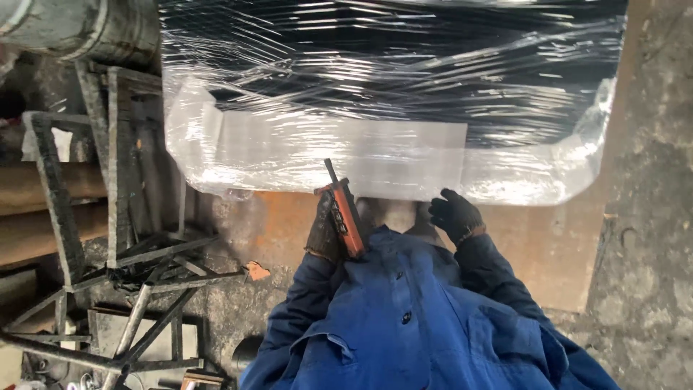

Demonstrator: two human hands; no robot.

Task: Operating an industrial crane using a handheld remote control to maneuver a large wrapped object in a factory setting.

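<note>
My left hand (326, 230), in a dark glove, grips an orange and black handheld remote (345, 209) with a short antenna, held upright against my blue jacket. My right hand (455, 214), also in a dark glove, hangs with fingers loosely curled and holds nothing. It is just below the near edge of a large black load wrapped in clear stretch film (390, 94), which fills the upper part of the view. A rusty steel plate (548, 238) lies under the load.
Welded steel frames (115, 217) made of angle bar lie stacked at the left. A grey pipe (79, 29) runs across the top left corner. Rough concrete floor (650, 217) shows at the right.
</note>
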